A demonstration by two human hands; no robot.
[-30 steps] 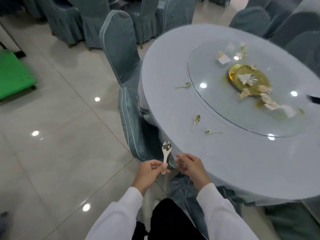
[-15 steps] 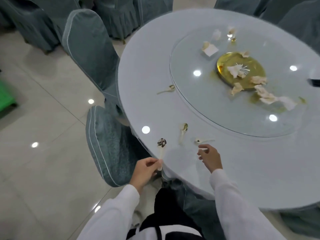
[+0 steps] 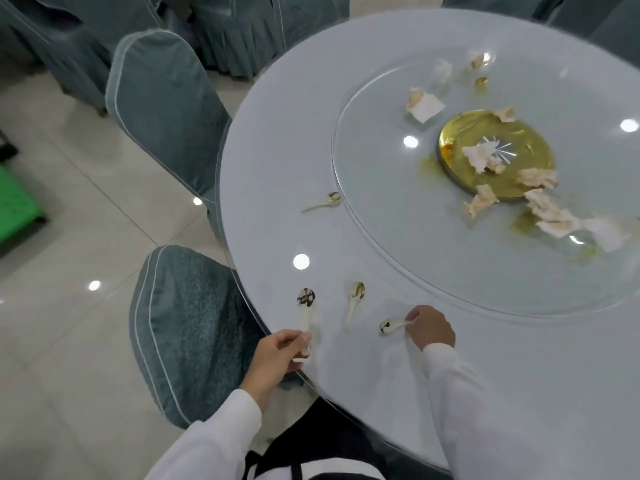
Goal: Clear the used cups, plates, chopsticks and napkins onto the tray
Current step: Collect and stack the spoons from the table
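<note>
Round table (image 3: 433, 393), pale grey-blue cloth, with a glass turntable (image 3: 398, 237) set on its far right part.

Left hand (image 3: 277, 355): at the near left rim of the table, fingers curled, pinching the handle of a white soup spoon (image 3: 306, 306). The bowl of this spoon points far, is soiled dark, and stands over the table just inside the rim; a small white scrap shows under the same fingers, too small to identify.

Right hand (image 3: 431, 327): on the table to the right of the left hand, fingers curled, pinching the handle end of a second soiled spoon (image 3: 391, 325), which lies flat with its bowl pointing left.

Third spoon (image 3: 355, 299): lies loose on the table between the two held spoons, bowl far, handle near, touched by neither hand.

Fourth spoon (image 3: 323, 201): lies alone farther off, just beside the left edge of the turntable.

Gold plate (image 3: 512, 133): on the turntable, right of centre, stained, with a crumpled napkin (image 3: 481, 155) on it.

Further crumpled napkins (image 3: 547, 213): strewn along the near right rim of the plate and on the glass beyond; one folded napkin (image 3: 425, 106) lies at the far left of the plate. Greenish smears mark the glass near the plate.

Two covered chairs (image 3: 166, 109): stand at the left of the table, grey-green fabric, on a pale tiled floor (image 3: 52, 341).
</note>
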